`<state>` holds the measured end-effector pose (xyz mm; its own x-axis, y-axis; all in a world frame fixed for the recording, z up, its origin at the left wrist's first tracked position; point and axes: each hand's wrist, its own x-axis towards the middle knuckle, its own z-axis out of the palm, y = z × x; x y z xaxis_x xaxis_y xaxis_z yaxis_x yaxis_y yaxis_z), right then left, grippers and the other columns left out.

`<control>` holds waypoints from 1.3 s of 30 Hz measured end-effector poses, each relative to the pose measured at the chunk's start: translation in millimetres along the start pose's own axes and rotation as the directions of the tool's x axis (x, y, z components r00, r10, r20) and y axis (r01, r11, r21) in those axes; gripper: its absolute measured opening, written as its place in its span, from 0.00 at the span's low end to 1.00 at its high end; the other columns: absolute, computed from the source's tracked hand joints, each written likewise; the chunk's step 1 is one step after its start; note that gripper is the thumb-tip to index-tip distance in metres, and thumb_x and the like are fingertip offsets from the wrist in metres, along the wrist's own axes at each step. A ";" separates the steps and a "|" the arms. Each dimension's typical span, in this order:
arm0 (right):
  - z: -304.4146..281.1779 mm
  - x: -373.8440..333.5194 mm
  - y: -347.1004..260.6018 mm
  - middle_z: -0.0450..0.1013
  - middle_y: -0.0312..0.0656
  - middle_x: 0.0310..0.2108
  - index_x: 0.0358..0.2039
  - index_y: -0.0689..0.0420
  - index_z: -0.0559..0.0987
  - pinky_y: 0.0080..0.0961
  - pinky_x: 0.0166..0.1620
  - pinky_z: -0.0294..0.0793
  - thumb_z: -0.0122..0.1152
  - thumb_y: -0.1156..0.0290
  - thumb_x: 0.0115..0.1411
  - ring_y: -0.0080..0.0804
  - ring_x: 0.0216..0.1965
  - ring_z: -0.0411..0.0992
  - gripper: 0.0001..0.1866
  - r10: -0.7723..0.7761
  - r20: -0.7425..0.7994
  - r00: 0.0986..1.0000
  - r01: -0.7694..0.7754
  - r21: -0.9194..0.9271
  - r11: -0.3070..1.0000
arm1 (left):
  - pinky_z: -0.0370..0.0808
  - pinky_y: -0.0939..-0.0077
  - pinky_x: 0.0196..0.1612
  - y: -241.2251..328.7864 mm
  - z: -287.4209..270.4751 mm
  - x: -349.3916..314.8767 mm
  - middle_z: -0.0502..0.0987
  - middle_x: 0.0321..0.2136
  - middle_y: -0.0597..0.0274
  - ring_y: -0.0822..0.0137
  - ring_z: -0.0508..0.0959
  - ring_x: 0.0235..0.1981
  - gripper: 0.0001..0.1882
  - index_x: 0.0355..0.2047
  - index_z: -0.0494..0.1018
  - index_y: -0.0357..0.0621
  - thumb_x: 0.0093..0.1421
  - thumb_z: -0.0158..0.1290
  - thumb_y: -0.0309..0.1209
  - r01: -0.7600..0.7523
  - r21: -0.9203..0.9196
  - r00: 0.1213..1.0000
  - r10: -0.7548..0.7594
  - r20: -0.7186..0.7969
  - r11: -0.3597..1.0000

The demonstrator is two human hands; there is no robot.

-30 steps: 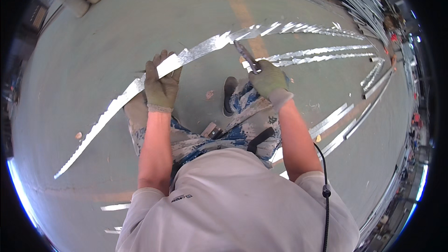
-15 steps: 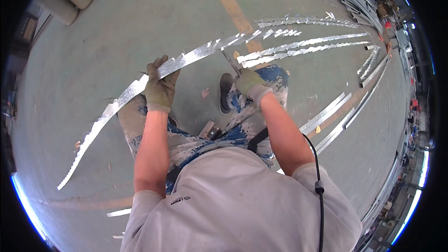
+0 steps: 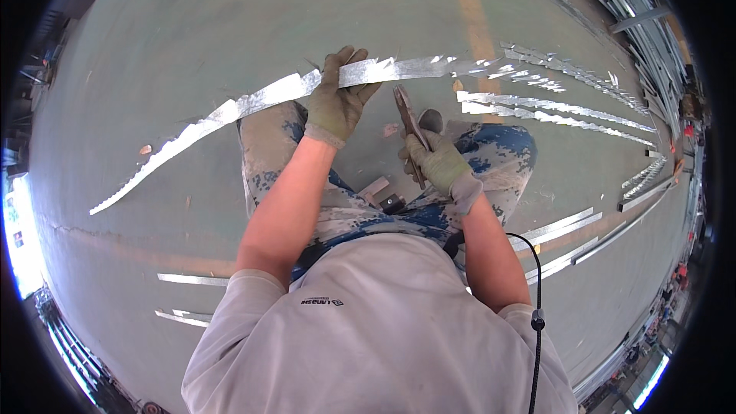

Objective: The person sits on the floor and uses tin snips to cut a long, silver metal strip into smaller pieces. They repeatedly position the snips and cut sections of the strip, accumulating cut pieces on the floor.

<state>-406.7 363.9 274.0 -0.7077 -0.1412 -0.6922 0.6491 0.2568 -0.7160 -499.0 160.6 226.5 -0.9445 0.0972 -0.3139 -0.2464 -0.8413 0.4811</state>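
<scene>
My left hand (image 3: pixel 337 103), in an olive work glove, grips a long shiny sheet-metal strip (image 3: pixel 264 98) near its middle, fingers over the far edge. The strip bows from the far left across my knees, with cut, raised tabs along its edge. In its gloved fist my right hand (image 3: pixel 437 161) holds a dark, plier-like hand tool (image 3: pixel 406 111), jaws pointing away from me, tip just short of the strip and apart from it. Whether the jaws are open cannot be made out. The strip's right end overlaps other notched pieces in view.
More notched strips (image 3: pixel 567 116) lie on the floor to the right, with straight metal lengths (image 3: pixel 563 226) nearer me. Long metal profiles (image 3: pixel 640 27) are piled at the far right. A small block-like object (image 3: pixel 383 198) is between my legs. A black cord (image 3: pixel 537 284) hangs at my right.
The tool has come back from the strip's edge toward my body and now stands more upright. My left hand and the strip appear farther right, while the whole view has shifted.
</scene>
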 end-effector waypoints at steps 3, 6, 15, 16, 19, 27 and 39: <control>0.9 11.8 9.1 0.77 0.39 0.32 0.51 0.61 0.78 0.24 0.24 0.72 0.54 0.52 0.75 0.23 0.24 0.72 0.23 -0.041 0.005 0.999 0.041 0.015 0.999 | 0.77 0.44 0.64 -1.4 3.2 -0.6 0.72 0.60 0.47 0.49 0.77 0.60 0.28 0.64 0.64 0.39 0.76 0.48 0.48 0.030 0.030 0.999 -0.030 0.012 0.999; 3.9 18.1 10.6 0.77 0.39 0.32 0.49 0.61 0.78 0.25 0.23 0.71 0.54 0.51 0.74 0.24 0.23 0.72 0.23 -0.071 -0.010 0.997 0.071 0.011 0.997 | 0.76 0.41 0.64 -3.6 4.1 -0.1 0.72 0.60 0.47 0.47 0.77 0.59 0.29 0.64 0.64 0.40 0.75 0.48 0.50 0.043 0.072 0.998 -0.045 0.037 0.997; 2.8 12.7 -0.4 0.76 0.37 0.35 0.53 0.58 0.78 0.23 0.29 0.73 0.55 0.50 0.74 0.23 0.28 0.72 0.22 -0.079 0.017 0.997 0.078 0.026 0.997 | 0.76 0.38 0.64 -5.7 0.3 1.7 0.72 0.61 0.45 0.41 0.77 0.60 0.29 0.64 0.64 0.38 0.75 0.48 0.49 0.071 0.050 0.994 -0.075 0.081 0.996; 3.1 15.1 0.3 0.76 0.37 0.35 0.53 0.57 0.78 0.23 0.30 0.73 0.55 0.50 0.74 0.23 0.28 0.72 0.22 -0.080 0.027 0.996 0.079 0.035 0.996 | 0.76 0.37 0.64 -4.9 0.1 2.2 0.72 0.61 0.45 0.41 0.77 0.60 0.30 0.64 0.64 0.38 0.75 0.48 0.49 0.070 0.048 0.993 -0.074 0.092 0.996; 4.3 16.2 -4.2 0.75 0.36 0.33 0.52 0.56 0.78 0.22 0.31 0.72 0.55 0.53 0.74 0.22 0.28 0.71 0.20 -0.055 0.003 0.998 0.055 0.032 0.998 | 0.76 0.37 0.64 -4.6 1.4 2.2 0.73 0.60 0.45 0.41 0.77 0.60 0.29 0.64 0.64 0.37 0.75 0.48 0.49 0.074 0.041 0.994 -0.077 0.076 0.996; 2.2 20.8 1.1 0.76 0.36 0.33 0.61 0.52 0.77 0.22 0.25 0.72 0.53 0.52 0.76 0.21 0.25 0.72 0.22 -0.041 0.042 0.998 0.039 0.042 0.998 | 0.77 0.41 0.64 -5.2 -1.1 3.4 0.73 0.60 0.46 0.43 0.77 0.61 0.28 0.64 0.65 0.39 0.75 0.48 0.48 0.073 0.063 0.994 -0.078 0.075 0.995; -5.1 15.8 -5.0 0.75 0.37 0.26 0.49 0.62 0.80 0.23 0.21 0.69 0.56 0.54 0.74 0.22 0.19 0.71 0.21 0.022 0.152 0.988 -0.065 0.282 0.957 | 0.75 0.42 0.65 -4.9 -0.3 3.9 0.74 0.60 0.47 0.44 0.75 0.63 0.27 0.60 0.71 0.44 0.70 0.58 0.48 0.073 0.078 0.995 -0.078 0.064 0.994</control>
<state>-422.5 365.3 267.1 -0.6424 -0.2790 -0.7138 0.7460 -0.0143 -0.6658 -501.5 165.0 222.7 -0.9343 0.1962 -0.2978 -0.3309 -0.7882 0.5189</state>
